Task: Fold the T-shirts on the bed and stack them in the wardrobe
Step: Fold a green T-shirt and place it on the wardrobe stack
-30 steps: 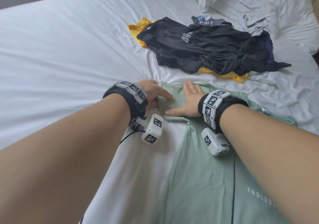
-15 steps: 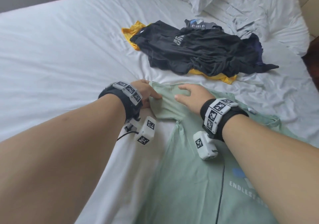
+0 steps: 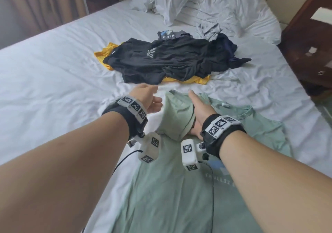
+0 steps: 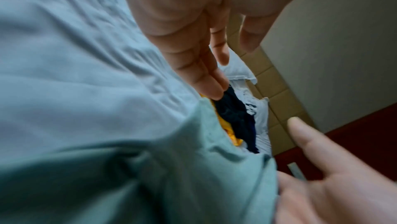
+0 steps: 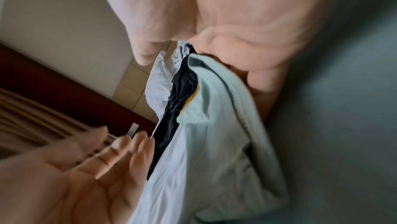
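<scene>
**Green shirt on the bed, sleeve lifted up**

There are no boxes or baskets to see. The bed (image 3: 53,74) holds everything. It has a white sheet with soft wrinkles.

The green T-shirt (image 3: 170,188) lies spread out on the near part of the bed, front side up, with pale letters on its chest. Its sleeve (image 3: 177,117) is lifted up off the sheet and stands in a soft fold between the two hands.

The right hand (image 3: 198,112) is under and beside the raised sleeve. Its fingers (image 5: 253,61) curl against the cloth edge, so it seems to hold the sleeve, but the thumb does not touch the cloth. The left hand (image 3: 149,99) is just beside the sleeve, not touching it. Its fingers (image 4: 193,57) are long and loose, spread wide, and hold nothing.

Farther up the bed is a pile of other shirts. A black T-shirt (image 3: 170,60) lies crumpled on top. A yellow T-shirt (image 3: 104,53) peeks out under it on both sides. A dark blue shirt (image 3: 231,53) is at the right end of the pile, and a grey one (image 3: 168,34) sticks out at the back. The pile is near the green shirt but does not touch it.

To the left, the sheet is bare all the way to the curtain (image 3: 45,4). Pillows (image 3: 215,4) sit at the head. A dark wood cabinet (image 3: 309,44) stands close by the bed's right edge.
</scene>
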`<state>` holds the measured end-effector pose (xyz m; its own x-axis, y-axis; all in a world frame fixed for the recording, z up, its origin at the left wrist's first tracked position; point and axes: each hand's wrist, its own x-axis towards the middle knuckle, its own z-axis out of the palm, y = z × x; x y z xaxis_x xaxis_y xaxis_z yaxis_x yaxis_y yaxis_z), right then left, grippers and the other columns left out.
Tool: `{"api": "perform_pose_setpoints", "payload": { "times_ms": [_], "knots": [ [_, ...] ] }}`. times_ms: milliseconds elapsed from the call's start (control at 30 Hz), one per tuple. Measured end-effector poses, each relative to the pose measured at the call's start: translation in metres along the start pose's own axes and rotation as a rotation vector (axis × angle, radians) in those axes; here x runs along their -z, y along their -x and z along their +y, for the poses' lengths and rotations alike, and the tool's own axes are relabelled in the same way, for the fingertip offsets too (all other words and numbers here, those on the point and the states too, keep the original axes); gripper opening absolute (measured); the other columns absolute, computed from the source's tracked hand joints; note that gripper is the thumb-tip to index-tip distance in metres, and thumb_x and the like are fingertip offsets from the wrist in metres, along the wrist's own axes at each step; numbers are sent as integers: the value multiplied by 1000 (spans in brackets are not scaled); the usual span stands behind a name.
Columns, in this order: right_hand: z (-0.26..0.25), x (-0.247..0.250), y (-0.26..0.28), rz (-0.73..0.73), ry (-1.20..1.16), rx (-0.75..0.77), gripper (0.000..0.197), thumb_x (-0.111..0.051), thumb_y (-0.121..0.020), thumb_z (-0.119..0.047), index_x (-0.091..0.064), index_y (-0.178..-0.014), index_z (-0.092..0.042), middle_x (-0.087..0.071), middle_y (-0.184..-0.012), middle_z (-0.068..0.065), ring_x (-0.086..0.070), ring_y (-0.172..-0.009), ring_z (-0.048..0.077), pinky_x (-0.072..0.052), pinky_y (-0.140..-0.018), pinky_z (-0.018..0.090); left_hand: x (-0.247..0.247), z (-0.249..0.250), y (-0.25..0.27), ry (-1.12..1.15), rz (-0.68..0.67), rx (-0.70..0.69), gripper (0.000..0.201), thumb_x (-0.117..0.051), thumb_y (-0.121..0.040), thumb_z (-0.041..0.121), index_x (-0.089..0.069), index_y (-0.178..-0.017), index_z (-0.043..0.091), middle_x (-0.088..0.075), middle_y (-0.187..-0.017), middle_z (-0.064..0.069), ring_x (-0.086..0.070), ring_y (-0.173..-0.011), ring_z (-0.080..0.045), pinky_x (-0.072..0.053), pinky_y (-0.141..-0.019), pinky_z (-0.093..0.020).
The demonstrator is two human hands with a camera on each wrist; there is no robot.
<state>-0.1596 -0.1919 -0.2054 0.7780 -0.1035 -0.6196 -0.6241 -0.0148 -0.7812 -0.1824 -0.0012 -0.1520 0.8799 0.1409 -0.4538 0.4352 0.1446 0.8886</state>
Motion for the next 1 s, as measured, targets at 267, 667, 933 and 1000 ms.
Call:
{"api": "perform_pose_setpoints", "payload": {
  "times_ms": [267, 667, 933, 1000],
  "knots": [
    [-11, 2, 27, 223, 479, 237, 68, -62, -91, -9, -41, -151, -31, -47, -145, -1, -63, -107, 31, -55, -92, 38, 5, -42, -20, -931, -134, 22, 48, -71, -88, 54, -71, -113, 13, -70, -109, -5, -66, -103, -24, -51, -90, -35],
    [-2, -28, 8, -148, 1630, 326, 140, -69, -54, -88, 6, -160, -38, 14, -169, -2, 9, -155, 36, -7, -120, 59, 9, -59, -50, -1025, -180, 10, 52, -72, -91, 40, -67, -128, 4, -65, -133, -15, -60, -125, -32, -46, -108, -43],
    [-7, -33, 1, -154, 1697, 331, 145, -70, -49, -90, 8, -160, -38, 14, -169, -1, -1, -155, 37, -17, -120, 62, -1, -57, -55, -1181, -128, 25, 49, -55, -101, 47, -66, -128, 8, -64, -130, -12, -58, -125, -29, -44, -107, -37],
    [-9, -31, 9, -143, 1605, 324, 137, -74, -57, -81, 7, -159, -40, 14, -169, -1, 5, -155, 37, -13, -120, 63, 1, -59, -51, -1214, -169, 31, 49, -52, -104, 44, -64, -131, 5, -62, -134, -13, -56, -128, -30, -40, -108, -37]
  ]
}}
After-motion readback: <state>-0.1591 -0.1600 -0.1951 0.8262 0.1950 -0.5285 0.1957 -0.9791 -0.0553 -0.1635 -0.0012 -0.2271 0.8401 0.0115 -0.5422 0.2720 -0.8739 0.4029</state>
